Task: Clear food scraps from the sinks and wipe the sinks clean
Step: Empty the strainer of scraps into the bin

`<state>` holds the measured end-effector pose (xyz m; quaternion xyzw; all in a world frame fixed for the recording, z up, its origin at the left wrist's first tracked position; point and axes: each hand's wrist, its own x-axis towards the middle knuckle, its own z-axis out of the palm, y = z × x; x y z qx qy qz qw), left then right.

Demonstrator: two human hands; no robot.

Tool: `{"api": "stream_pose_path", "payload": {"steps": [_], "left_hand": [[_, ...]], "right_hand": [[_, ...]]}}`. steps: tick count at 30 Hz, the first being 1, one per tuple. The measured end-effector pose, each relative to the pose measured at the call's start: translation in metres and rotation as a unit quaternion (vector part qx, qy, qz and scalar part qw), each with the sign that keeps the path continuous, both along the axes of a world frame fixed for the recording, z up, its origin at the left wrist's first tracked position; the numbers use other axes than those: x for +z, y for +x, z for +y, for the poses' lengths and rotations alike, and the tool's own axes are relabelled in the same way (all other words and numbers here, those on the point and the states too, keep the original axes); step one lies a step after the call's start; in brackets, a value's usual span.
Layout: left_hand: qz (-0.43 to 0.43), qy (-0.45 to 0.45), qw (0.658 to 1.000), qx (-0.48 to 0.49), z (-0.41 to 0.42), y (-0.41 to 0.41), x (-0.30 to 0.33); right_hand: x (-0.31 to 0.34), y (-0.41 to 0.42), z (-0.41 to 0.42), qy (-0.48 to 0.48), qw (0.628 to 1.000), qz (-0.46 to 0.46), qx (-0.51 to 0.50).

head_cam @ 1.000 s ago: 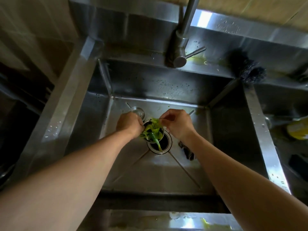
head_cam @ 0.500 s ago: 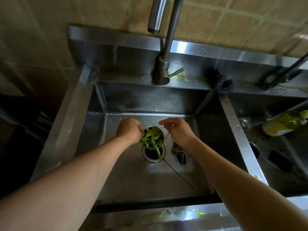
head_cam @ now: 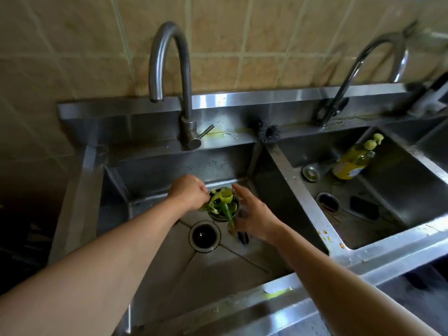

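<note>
Left hand (head_cam: 188,193) gripping round steel strainer (head_cam: 224,209), limp green scraps (head_cam: 221,201)

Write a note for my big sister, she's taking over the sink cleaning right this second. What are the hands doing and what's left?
Left hand: grips the strainer basket, lifted out of the left sink's drain, full of green scraps.
Right hand: open beside the basket, holding nothing.
Done: basket is out of the drain.
Left: dump the scraps, pick up the dark bit lying by the drain, clear the right sink where the soap bottle lies, clean the orange bits off the divider, then wipe both sinks.
</note>
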<state>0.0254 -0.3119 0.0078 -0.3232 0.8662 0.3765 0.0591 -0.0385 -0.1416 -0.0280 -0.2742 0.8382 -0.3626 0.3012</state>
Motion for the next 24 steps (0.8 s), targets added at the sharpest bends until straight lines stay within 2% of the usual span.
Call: {"api": "stream_pose_path", "payload": {"steps": [4,8,13,16,24], "left_hand": [[0.001,-0.015,0.999,-0.042,0.036,-0.02,0.026],[0.005,0.0,0.998,-0.058,0.075,-0.04,0.043],[0.012,0.035,0.996,-0.084,0.145,-0.069,0.063],[0.027,0.088,0.993,-0.071,0.19,-0.087,0.069],[0.057,0.148,0.984,-0.085,0.327,-0.137,0.069]], "right_hand": [[0.01,-0.006,0.032,-0.06,0.996,0.053,-0.047],[0.019,-0.018,0.073,-0.124,0.987,0.032,-0.101],[0.033,-0.04,0.143,-0.144,0.978,0.038,-0.143],[0.041,-0.054,0.19,-0.144,0.974,0.046,-0.169],[0.048,-0.094,0.332,-0.19,0.948,0.034,-0.252]]}}
